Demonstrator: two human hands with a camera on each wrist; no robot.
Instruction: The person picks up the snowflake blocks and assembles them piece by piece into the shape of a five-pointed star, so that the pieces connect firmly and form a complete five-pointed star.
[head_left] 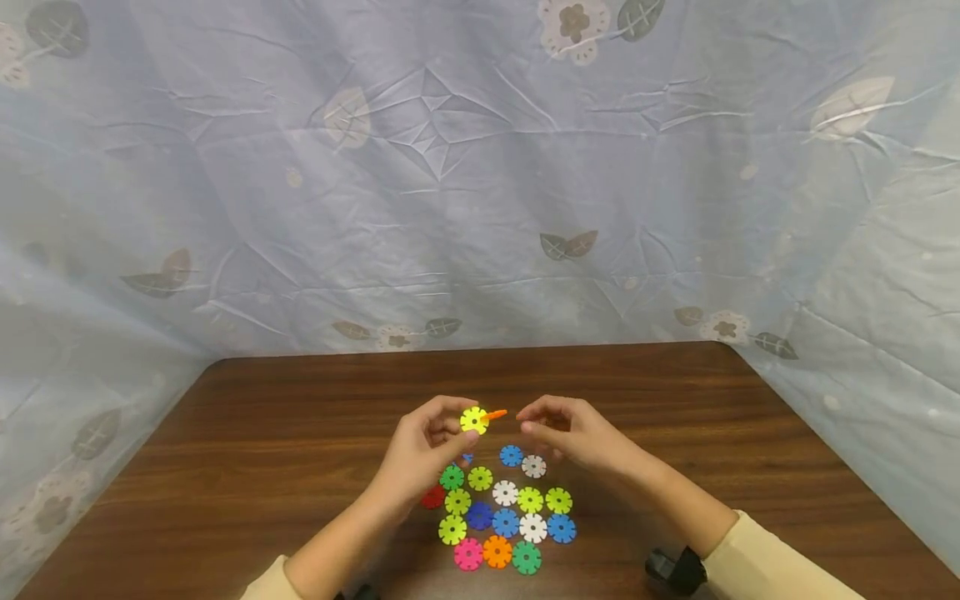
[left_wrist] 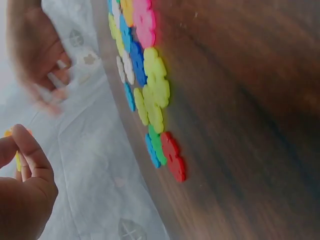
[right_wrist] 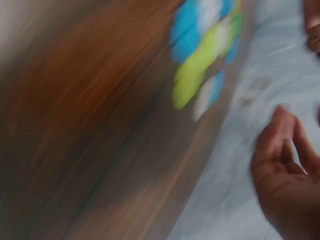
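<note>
In the head view my left hand [head_left: 415,452] pinches a yellow notched disc [head_left: 469,414] by its edge between thumb and fingers, above the table. An orange notched disc [head_left: 497,414], seen edge-on, juts from the yellow one's right side. Just right of them is my right hand [head_left: 588,437], its fingers loosely bent and apart from the discs, with nothing visible in it. In the left wrist view the left hand [left_wrist: 27,185] partly hides the held discs. The right wrist view is blurred; the right hand [right_wrist: 285,175] appears there without a disc.
Several notched discs lie flat below the hands, among them a pink disc [head_left: 468,554], a white disc [head_left: 533,527], a dark blue disc [head_left: 480,516] and a red disc [head_left: 432,497] partly covered by the left hand. The brown wooden table [head_left: 300,417] meets a patterned cloth [head_left: 480,208] behind.
</note>
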